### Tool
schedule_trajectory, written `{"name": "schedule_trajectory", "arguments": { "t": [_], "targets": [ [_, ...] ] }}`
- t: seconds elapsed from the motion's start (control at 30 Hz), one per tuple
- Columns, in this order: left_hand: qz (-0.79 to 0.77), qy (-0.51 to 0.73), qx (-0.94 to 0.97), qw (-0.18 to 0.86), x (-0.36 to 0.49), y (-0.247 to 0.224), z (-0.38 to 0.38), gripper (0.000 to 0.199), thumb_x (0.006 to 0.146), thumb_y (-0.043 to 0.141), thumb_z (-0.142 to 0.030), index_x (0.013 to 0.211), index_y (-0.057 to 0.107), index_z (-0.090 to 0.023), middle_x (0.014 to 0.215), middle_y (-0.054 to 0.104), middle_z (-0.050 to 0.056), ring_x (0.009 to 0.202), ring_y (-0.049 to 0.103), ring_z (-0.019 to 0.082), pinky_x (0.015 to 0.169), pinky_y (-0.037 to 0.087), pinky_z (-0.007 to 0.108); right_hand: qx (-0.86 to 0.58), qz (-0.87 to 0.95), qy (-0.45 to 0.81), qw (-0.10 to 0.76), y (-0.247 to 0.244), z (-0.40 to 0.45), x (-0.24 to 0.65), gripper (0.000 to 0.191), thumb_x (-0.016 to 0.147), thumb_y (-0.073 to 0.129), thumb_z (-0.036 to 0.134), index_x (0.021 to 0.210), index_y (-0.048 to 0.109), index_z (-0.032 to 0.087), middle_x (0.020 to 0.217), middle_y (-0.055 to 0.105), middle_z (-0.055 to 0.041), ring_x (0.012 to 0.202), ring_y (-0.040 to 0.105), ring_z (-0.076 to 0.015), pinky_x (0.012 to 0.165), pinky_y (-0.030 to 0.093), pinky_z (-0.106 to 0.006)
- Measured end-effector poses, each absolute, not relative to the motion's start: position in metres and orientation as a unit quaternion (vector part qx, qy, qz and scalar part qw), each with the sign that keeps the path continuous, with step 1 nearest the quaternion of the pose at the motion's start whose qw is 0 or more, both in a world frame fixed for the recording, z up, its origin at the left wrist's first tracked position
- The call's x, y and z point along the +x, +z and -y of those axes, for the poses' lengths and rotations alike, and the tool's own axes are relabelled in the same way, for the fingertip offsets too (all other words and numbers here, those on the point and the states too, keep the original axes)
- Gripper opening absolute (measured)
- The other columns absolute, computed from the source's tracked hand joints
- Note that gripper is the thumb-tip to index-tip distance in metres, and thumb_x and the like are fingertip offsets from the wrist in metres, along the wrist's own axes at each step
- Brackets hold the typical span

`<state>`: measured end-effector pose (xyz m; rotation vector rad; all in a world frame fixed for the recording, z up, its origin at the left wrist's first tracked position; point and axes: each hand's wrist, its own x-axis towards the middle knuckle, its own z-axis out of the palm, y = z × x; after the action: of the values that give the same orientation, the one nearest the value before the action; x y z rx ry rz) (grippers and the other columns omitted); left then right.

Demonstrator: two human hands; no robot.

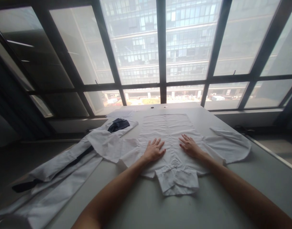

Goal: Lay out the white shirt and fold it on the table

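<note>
Shirt [167,127], white and long-sleeved, lies spread across the middle of a pale table [133,203] in the head view, its hem toward the windows and its collar [180,184] toward the person. A row of small fastenings runs down its centre, between the two hands. The left hand [154,150] rests palm down on one half of the cloth, fingers extended and slightly spread, gripping nothing. The right hand [190,146] lies in much the same way on the other half, its fingers angled toward the centre line, with no fold pinched in them. One sleeve [234,146] reaches out flat at the right, bent back on itself; the other sleeve [114,148] extends left and meets a heap of white clothing [62,162] with dark strips in it. Dark cloth [118,125] sits crumpled at the far end of that heap, with pale sheets [120,113] just beyond. Dark-framed windows [186,41] stand behind the table, facing a large building [136,47].
</note>
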<state>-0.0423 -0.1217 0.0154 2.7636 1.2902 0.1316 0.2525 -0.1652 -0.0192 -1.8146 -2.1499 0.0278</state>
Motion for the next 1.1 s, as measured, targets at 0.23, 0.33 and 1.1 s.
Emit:
{"name": "schedule_trajectory", "arguments": {
  "t": [0.23, 0.33, 1.1],
  "targets": [
    [-0.423, 0.031, 0.905, 0.041, -0.043, 0.016, 0.122, 0.065, 0.103, 0.033, -0.06, 0.16, 0.036, -0.028, 0.17, 0.026, 0.008, 0.157, 0.019, 0.033, 0.124, 0.017, 0.06, -0.644, 0.73, -0.03, 0.229, -0.019, 0.166, 0.267, 0.059, 0.103, 0.039, 0.043, 0.155, 0.046, 0.016, 0.167, 0.03, -0.0148, 0.157, 0.022, -0.0302, 0.124, 0.024, -0.053],
    [-0.422, 0.03, 0.905, 0.042, -0.043, 0.016, 0.122, 0.066, 0.103, 0.033, -0.06, 0.16, 0.036, -0.028, 0.17, 0.025, 0.008, 0.157, 0.019, 0.033, 0.124, 0.016, 0.06, -0.645, 0.737, -0.004, 0.201, -0.023, 0.164, 0.271, 0.055, 0.102, 0.039, 0.042, 0.148, 0.055, 0.016, 0.163, 0.04, -0.0161, 0.153, 0.032, -0.0323, 0.122, 0.029, -0.053],
    [-0.424, 0.045, 0.904, 0.043, -0.041, 0.012, 0.118, 0.065, 0.102, 0.036, -0.058, 0.159, 0.039, -0.029, 0.169, 0.027, 0.007, 0.156, 0.021, 0.035, 0.123, 0.016, 0.064, -0.67, 0.723, 0.021, 0.167, -0.026, 0.162, 0.276, 0.056, 0.1, 0.044, 0.039, 0.15, 0.054, 0.013, 0.159, 0.045, -0.0182, 0.149, 0.04, -0.0302, 0.124, 0.03, -0.05]
  ]
}}
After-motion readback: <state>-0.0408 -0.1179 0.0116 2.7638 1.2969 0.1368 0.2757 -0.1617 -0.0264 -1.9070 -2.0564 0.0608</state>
